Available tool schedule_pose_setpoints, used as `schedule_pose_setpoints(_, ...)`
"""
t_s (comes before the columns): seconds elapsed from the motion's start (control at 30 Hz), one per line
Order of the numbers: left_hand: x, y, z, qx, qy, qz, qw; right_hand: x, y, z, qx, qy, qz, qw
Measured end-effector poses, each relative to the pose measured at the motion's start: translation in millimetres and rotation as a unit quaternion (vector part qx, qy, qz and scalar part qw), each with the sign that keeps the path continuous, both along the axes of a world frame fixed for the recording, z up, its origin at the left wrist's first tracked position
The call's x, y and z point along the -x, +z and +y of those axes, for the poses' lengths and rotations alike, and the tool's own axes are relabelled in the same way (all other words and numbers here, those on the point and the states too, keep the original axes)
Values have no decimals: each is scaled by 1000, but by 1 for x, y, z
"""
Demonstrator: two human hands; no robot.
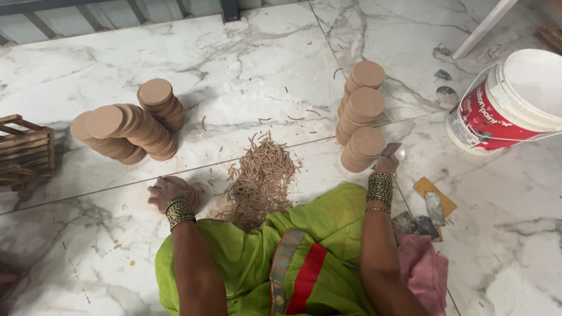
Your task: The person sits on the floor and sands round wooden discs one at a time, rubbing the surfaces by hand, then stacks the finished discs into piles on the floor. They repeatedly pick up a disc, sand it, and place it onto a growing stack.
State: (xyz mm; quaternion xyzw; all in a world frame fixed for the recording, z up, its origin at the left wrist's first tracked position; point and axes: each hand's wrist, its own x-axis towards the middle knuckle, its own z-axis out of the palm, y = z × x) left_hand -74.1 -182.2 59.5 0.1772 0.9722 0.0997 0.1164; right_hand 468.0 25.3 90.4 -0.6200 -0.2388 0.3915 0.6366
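My left hand [165, 192] rests on top of a short stack of brown clay discs [188, 188] on the marble floor, fingers curled over it. My right hand [386, 164] holds a small flat scraper blade [391, 148] beside the nearest of three upright disc stacks [363, 149]. Two more stacks [364, 108] stand behind it. To the left stand leaning stacks of discs [126, 131] and one upright stack [161, 102]. A heap of thin brown clay shavings [260, 178] lies between my hands, just past my green clothing [252, 251].
A white paint bucket with a red label [506, 102] lies tilted at the right. A yellow pad with a metal scraper [435, 202] lies by my right arm, next to a pink cloth [424, 269]. A wooden crate [24, 149] stands at the left edge. A white leg [483, 26] slants at top right.
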Motion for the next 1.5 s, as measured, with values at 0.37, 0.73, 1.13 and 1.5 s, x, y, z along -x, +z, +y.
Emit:
schedule_pose_setpoints(0.37,-17,24,-4,-95,25,42,994,1,-11,-13,-199,-123,-117,965)
schedule_pose_setpoints(0.73,-130,-22,21,-586,-44,-632,505,201,-8,-134,-217,352,-178,893)
schedule_pose_setpoints(1.13,-148,-14,-2,-580,59,-694,421,247,33,-201,-423,420,-484,640)
schedule_pose_setpoints(1.5,-146,-23,1,-686,-10,-542,486,229,19,-189,-310,459,-486,676)
